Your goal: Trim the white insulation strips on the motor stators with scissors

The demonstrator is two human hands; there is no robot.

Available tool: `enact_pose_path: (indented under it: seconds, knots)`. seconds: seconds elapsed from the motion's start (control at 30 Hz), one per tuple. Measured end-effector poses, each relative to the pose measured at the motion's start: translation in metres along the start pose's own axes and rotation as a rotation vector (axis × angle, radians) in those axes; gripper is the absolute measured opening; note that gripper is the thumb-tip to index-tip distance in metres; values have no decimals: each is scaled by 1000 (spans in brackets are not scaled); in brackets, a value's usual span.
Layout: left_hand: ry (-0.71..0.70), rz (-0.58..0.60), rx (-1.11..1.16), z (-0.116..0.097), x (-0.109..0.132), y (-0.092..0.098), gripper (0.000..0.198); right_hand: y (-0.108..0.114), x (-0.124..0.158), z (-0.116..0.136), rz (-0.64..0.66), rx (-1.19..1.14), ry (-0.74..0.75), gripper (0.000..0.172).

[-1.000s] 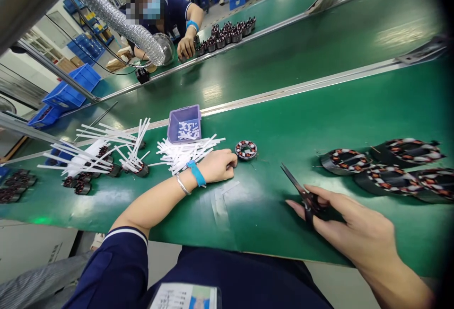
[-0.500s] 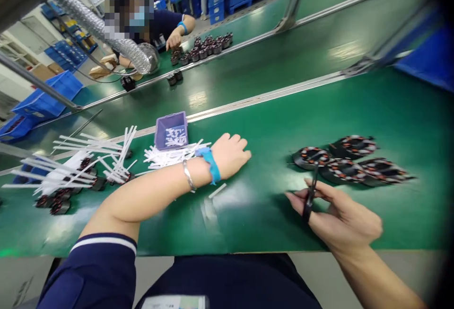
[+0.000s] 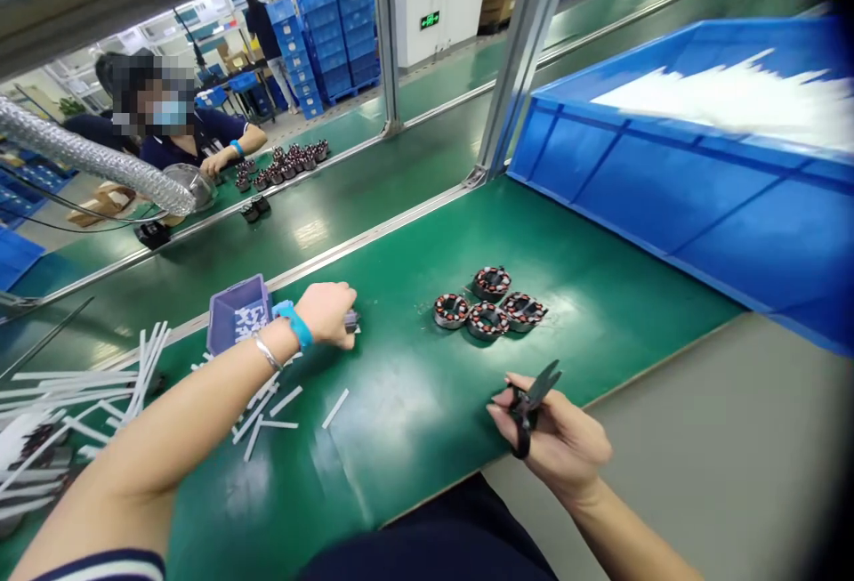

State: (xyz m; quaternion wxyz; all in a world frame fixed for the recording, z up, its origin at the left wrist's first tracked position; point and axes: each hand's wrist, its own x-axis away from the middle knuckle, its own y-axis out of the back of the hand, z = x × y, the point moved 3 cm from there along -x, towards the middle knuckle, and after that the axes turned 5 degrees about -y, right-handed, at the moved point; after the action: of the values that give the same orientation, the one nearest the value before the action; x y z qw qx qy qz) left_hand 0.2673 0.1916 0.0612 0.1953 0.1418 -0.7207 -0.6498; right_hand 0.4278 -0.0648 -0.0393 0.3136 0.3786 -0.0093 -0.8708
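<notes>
Well, scissors [image 3: 535, 391] w/ blk handles, blades apart.

The left arm [image 3: 200, 407] reaches far forward — left hand [image 3: 325, 312] palm down, fingers [image 3: 343, 296] curled. The right forearm [image 3: 631, 523] slants in from the lower right — right hand [image 3: 560, 443] gripping, thumb [image 3: 502, 423] and fingers bent inward.

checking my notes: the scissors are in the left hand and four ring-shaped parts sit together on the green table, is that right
Not quite: the scissors are in the right hand, not the left hand, as the head view shows. The four ring-shaped parts do sit together on the green table.
</notes>
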Motion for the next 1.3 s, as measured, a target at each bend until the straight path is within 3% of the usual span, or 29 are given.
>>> enact_pose_path:
  seconds: [0.1, 0.2, 0.3, 0.37, 0.47, 0.57, 0.63, 0.77, 0.9, 0.97, 1.1, 1.2, 1.3]
  knots:
    - [36, -220, 188, -7, -15, -10, 42, -2, -3, 3, 7, -19, 38, 40]
    - [35, -369, 441, -26, -37, -40, 42, -2, -6, 6, 12, -20, 66, 42]
    - [9, -398, 565, -43, -54, -65, 49, -1, -9, 9, 20, -13, 81, 41]
    - [13, -412, 568, -48, -54, -70, 68, -1, -10, 11, 18, -9, 91, 40]
    - [68, -352, 442, -50, -31, -67, 96, -2, -11, 12, 16, -1, 99, 38]
    - [34, -92, 259, -51, 13, -70, 94, -4, -10, 12, 23, 16, 106, 37]
    - [-11, 13, 137, -48, 48, -72, 92, -4, -10, 12, 31, 31, 117, 36]
    - [13, 52, -40, -29, 111, -71, 95, -5, -10, 12, 70, 44, 129, 33]
    - [177, -63, -98, -18, 156, -61, 99, -7, -5, 17, 124, 31, 97, 31]
    - [124, -74, -73, -29, 164, -62, 99, -12, -3, 21, 172, 26, 86, 29]
    - [-113, 76, 29, -56, 147, -78, 99, -32, -2, 34, 318, 5, 141, 28]
    - [-35, 54, 13, -48, 134, -82, 104, -45, -4, 43, 385, -21, 215, 29]
    - [46, 27, -40, -27, 142, -82, 106, -51, -3, 44, 437, 25, 278, 30]
